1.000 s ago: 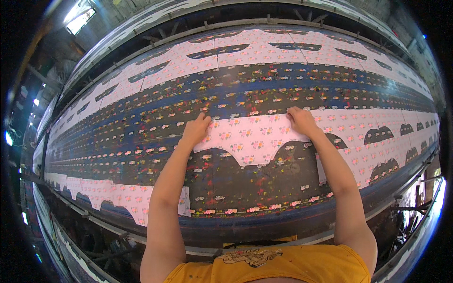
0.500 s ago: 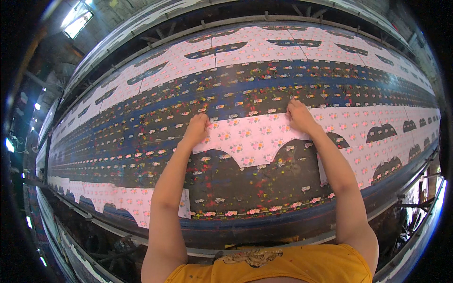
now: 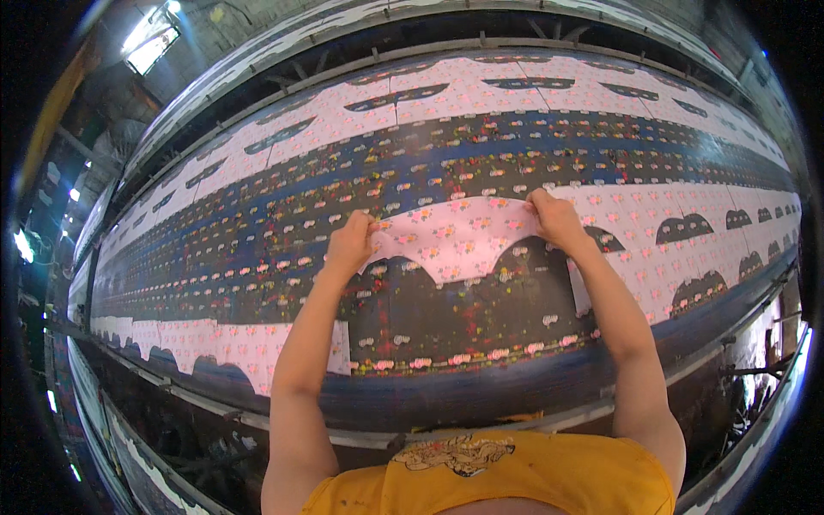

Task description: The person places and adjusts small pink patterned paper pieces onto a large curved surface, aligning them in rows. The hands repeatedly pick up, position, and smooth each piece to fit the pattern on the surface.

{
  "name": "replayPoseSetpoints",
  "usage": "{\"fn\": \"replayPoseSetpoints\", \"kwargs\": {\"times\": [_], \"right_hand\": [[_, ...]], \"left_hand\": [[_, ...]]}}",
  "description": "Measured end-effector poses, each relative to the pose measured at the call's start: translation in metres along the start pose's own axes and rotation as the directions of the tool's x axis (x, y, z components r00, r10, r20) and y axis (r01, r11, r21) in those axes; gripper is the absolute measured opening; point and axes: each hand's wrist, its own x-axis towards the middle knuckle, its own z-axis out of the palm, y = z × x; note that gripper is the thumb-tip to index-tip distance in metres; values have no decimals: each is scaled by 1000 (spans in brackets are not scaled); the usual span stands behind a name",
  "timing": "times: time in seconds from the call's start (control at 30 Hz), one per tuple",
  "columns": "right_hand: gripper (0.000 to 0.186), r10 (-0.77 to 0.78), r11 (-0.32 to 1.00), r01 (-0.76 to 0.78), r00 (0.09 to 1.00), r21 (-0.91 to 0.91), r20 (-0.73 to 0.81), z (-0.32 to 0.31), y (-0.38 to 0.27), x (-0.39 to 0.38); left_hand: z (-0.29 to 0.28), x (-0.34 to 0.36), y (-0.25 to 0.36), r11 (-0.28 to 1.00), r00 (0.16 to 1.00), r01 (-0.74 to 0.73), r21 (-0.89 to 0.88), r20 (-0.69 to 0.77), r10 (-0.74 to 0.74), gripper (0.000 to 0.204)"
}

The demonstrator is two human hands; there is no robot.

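Stretched between my hands is a cut piece of pink floral fabric with two curved cut-outs along its lower edge and a blunt tab between them. My left hand pinches its upper left corner. At the upper right corner, my right hand grips it between thumb and fingers. The fabric's upper edge bows upward, off the long dark table; whether the tab still touches the surface I cannot tell. Beneath and around it, the tabletop bears rows of small printed floral marks and paint specks.
Matching pink pieces lie flat just right of my right hand. More pink pieces run along the near left edge, by my left forearm. A long row of pink fabric lines the far side. Behind stands another long table.
The fabric piece lay nearly flat on the table before; now its upper edge is raised and curved, and its tab sits farther from me. Both hands keep their hold on the corners.
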Motion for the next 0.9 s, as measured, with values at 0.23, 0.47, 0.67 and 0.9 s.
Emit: {"fn": "replayPoseSetpoints", "kwargs": {"times": [0.23, 0.47, 0.67, 0.9], "right_hand": [[14, -5, 997, 8, 1000, 82, -28, -118, -98, -72], [16, 126, 968, -147, 986, 205, 112, -155, -152, -146], [31, 106, 984, -137, 965, 117, 242, -77, -134, -154], [35, 106, 978, -49, 953, -201, 284, -9, -90, -147]], "left_hand": [[-114, -86, 60, 986, 981, -156, 64, -108, 162, 17], [-145, -156, 91, 970, 969, -239, 39, -61, 241, 20], [-71, -199, 60, 987, 959, -145, 63, 254, 125, 15], [-29, -183, 42, 982, 951, -20, 186, 306, -39, 19]]}}
